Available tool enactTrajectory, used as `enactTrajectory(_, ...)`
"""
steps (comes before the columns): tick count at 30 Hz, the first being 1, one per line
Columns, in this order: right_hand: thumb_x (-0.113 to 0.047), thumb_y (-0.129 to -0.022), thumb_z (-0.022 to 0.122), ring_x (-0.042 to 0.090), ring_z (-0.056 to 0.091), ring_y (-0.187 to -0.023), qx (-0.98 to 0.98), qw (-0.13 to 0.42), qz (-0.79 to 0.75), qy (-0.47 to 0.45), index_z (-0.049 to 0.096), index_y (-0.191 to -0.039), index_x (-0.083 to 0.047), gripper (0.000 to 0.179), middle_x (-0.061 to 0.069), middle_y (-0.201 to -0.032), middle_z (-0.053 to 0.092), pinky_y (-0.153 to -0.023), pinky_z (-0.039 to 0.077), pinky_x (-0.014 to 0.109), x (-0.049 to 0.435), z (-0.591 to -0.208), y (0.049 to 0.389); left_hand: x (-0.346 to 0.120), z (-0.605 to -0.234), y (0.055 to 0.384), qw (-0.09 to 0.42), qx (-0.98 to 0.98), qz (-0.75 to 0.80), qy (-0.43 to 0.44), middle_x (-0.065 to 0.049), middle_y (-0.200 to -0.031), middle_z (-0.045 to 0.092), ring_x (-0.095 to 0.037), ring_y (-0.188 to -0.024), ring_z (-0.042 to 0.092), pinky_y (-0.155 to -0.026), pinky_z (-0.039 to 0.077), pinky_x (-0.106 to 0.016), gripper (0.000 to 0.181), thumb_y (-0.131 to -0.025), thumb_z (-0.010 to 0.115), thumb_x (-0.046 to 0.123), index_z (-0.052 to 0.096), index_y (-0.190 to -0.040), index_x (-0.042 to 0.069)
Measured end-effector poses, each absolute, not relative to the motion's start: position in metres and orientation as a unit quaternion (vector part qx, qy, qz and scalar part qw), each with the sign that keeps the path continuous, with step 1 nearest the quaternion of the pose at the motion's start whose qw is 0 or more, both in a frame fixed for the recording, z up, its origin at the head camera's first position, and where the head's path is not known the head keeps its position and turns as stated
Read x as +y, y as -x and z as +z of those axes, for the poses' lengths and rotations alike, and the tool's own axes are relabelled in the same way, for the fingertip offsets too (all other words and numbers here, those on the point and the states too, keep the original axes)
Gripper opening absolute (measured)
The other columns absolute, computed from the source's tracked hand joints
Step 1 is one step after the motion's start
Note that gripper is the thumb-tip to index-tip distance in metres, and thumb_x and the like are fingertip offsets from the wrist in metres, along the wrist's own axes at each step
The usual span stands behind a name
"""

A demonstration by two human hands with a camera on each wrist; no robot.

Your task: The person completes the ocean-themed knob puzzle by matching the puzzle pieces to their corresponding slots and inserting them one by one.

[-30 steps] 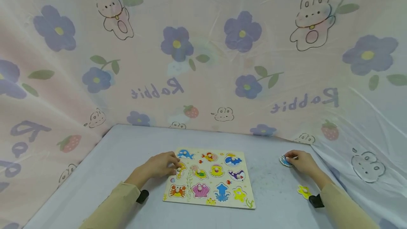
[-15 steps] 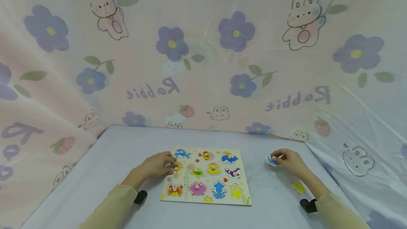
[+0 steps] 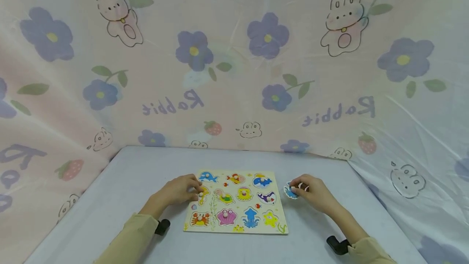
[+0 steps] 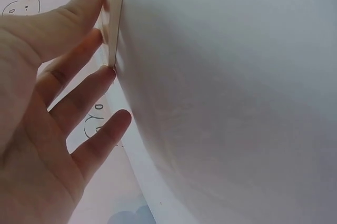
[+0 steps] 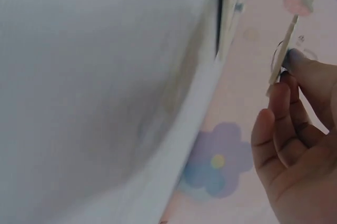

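A cream wooden sea-animal puzzle board (image 3: 239,228) lies on the table. My left hand (image 3: 179,190) rests at its left edge with fingers extended; the thumb and fingertips touch the board's edge (image 4: 118,18) in the left wrist view. My right hand (image 3: 316,192) pinches a blue puzzle piece with a white rim (image 3: 290,190) just off the board's right edge. The right wrist view has the piece (image 5: 283,58) edge-on, raised between thumb and fingers. On the board, the blue squid picture (image 3: 250,218) and yellow starfish picture (image 3: 270,218) show no knob.
The white table (image 3: 154,166) runs back to a curtain (image 3: 234,72) printed with rabbits and flowers. Knobbed pieces such as the crab (image 3: 199,219) and pink shell (image 3: 226,217) sit in the board. Black wrist cameras hang under both forearms.
My right hand has carried the blue piece left, close to the board. The loose yellow starfish on the right is now out of sight at the forearm. The left hand stays in place.
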State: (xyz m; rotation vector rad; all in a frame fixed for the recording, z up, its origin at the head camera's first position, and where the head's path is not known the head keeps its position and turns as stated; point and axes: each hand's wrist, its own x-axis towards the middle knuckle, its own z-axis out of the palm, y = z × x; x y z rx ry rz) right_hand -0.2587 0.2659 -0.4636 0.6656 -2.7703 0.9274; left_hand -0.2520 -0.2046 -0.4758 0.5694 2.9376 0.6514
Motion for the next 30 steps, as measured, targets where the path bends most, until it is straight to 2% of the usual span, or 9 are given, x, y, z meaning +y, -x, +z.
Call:
enactTrajectory(11,-0.016,-0.096,0.076,0.007,0.059,-0.082,-0.891,0.009,0.341,-0.299,0.076,-0.103,-0.02,0.008,-0.011,-0.098,0.067,-0.068,0.052,0.023,0.216,-0.46,0.239,-0.207,-0.479,0.255,0.039,0.956,0.243,-0.158,0.011,-0.125,0.068,-0.031,-0.129,0.059,-0.106,0.045,-0.065,0.019,-0.087,0.085,0.022,0.081,-0.104,0.028)
enactTrajectory(19,-0.017,-0.097,0.075,0.006,0.06,-0.082,-0.874,-0.03,0.35,-0.336,0.076,-0.103,-0.019,0.006,-0.005,-0.099,0.069,-0.067,0.053,0.023,0.189,-0.469,0.233,-0.204,-0.483,0.248,0.04,0.952,0.268,-0.142,0.011,-0.123,0.068,-0.033,-0.129,0.059,-0.105,0.044,-0.07,0.018,-0.086,0.085,0.018,0.081,-0.1,0.028)
enactTrajectory(25,-0.017,-0.097,0.076,0.004,0.057,-0.08,-0.875,-0.066,0.328,-0.35,0.076,-0.099,-0.021,0.005,-0.014,-0.093,0.066,-0.068,0.053,0.022,0.174,-0.468,0.232,-0.202,-0.481,0.25,0.043,0.955,0.262,-0.133,0.01,-0.124,0.069,-0.033,-0.13,0.058,-0.105,0.043,-0.071,0.018,-0.086,0.085,0.017,0.081,-0.1,0.028)
enactTrajectory(30,-0.015,-0.096,0.077,0.004,0.056,-0.077,-0.877,-0.095,0.319,-0.346,0.077,-0.096,-0.021,0.006,-0.015,-0.089,0.063,-0.068,0.052,0.022,0.164,-0.468,0.232,-0.201,-0.476,0.252,0.049,0.955,0.261,-0.131,0.01,-0.123,0.069,-0.034,-0.13,0.058,-0.105,0.044,-0.069,0.017,-0.086,0.086,0.016,0.081,-0.098,0.027)
